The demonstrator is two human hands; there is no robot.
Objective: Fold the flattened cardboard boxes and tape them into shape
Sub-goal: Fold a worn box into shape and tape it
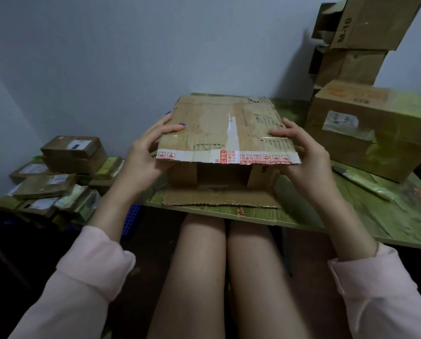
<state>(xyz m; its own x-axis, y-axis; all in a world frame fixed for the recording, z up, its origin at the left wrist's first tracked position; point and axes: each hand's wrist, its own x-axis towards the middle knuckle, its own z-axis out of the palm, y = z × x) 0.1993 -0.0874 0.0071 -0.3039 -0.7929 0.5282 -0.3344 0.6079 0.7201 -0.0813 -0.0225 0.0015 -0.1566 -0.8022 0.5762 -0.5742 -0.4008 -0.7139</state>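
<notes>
Two hands on one cardboard box (219, 126), which sits on the green tabletop (351, 216), roughly mid-frame. The left hand (143, 152) and right hand (302, 152) each hold a side of its top flap, with the fingers (172, 128) pinching it: thumbs on top, the rest curled under. The box's open side faces the person and only bare cardboard shows inside. One lower flap (219, 198) lies flat on the tabletop.

Right of that box there are three more boxes: a big one (375, 128) closest, and behind it a stack of two, with the M-10 box (366, 23) on top. One long wrapped tool (361, 182) lies between the box and the big one, can't tell what it is. Left of the box and lower down there's a pile of small parcels (63, 172), too jumbled to count.
</notes>
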